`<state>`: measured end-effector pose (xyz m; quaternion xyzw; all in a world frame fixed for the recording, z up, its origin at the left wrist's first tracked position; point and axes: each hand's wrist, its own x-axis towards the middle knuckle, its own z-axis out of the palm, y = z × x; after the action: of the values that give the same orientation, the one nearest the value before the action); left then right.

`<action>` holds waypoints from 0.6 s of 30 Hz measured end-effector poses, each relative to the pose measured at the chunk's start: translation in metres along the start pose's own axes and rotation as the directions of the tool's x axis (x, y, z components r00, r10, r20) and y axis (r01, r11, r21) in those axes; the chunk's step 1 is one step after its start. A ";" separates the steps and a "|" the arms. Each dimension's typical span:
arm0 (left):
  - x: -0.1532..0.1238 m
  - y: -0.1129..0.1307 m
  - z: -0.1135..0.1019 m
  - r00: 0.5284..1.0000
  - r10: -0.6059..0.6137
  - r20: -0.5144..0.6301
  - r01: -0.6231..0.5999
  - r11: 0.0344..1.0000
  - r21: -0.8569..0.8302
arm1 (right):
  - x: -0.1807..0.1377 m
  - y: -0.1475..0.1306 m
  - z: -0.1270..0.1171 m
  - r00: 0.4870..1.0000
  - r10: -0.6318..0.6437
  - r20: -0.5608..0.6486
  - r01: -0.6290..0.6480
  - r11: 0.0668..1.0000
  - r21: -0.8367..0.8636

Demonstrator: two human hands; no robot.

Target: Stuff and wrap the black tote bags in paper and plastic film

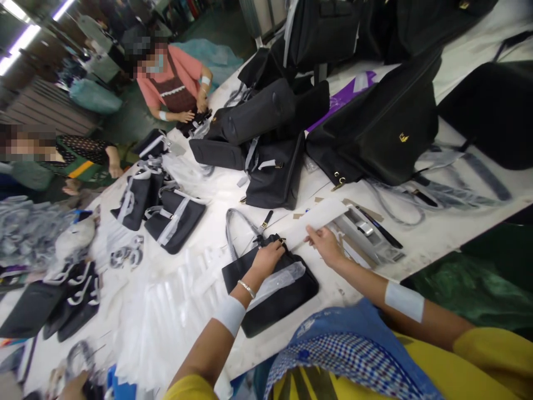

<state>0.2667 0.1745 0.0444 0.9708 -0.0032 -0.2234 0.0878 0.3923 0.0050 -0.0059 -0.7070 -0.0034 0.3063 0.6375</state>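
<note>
A small black handbag (278, 297) lies flat on the white table (420, 244) in front of me, with a clear plastic strip across it. My left hand (266, 258) rests on the bag's top edge, fingers curled near its wrapped handle (244, 225). My right hand (322, 240) pinches the near end of a long white paper strip (318, 219), which lies over a stack of clear plastic sleeves (366, 236).
Large black bags (375, 130) and smaller ones (272, 175) crowd the far side. More wrapped bags (172, 219) and clear plastic sheets (166, 311) lie to the left. Two other people (170, 83) work at the far left edge. The table edge runs at right.
</note>
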 end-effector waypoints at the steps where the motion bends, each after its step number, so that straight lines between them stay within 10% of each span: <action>1: -0.006 0.001 0.003 1.000 -0.025 -0.010 0.025 1.000 -0.003 | 0.000 0.002 0.003 1.000 -0.006 0.019 0.006 1.000 -0.019; 9: -0.029 0.011 0.027 0.973 -0.145 -0.181 0.119 0.981 -0.152 | 0.002 0.008 0.007 0.957 -0.013 0.291 0.058 0.987 -0.149; 18: -0.027 0.017 0.025 0.963 -0.217 -0.163 0.188 0.967 -0.172 | 0.010 0.008 0.012 0.731 0.112 0.673 0.170 0.925 -0.339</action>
<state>0.2323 0.1548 0.0364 0.9724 0.1218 -0.1419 0.1395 0.3919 0.0187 -0.0171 -0.6541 -0.3067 0.5270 0.4476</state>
